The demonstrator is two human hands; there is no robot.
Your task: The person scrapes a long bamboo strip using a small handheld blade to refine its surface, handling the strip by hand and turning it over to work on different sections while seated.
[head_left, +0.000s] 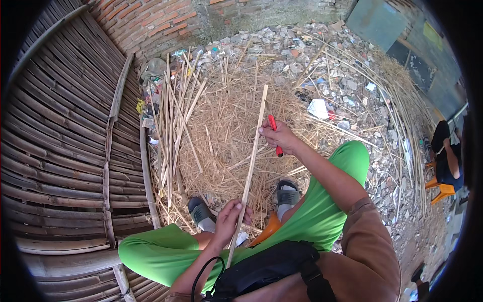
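Note:
A long pale bamboo strip (254, 160) slants from my lap up and away between my knees. Around its lower part, my left hand (233, 219) is closed. My right hand (279, 138) grips a red utility knife (272, 122) with black parts, held near the strip's upper half. The knife's blade end points up beside the strip; whether it touches the bamboo I cannot tell. Fingertips of the right hand reach the strip's edge. Beneath both hands lies a heap of thin straw-coloured shavings (221, 136).
Several cut bamboo strips (176, 118) lie left of the shavings, beside a bamboo slat wall (75, 151). Rubble and litter (347, 95) cover the ground beyond, up to a brick wall (166, 20). Long thin strips (402, 116) curve along the right. Another person (448, 156) sits at far right.

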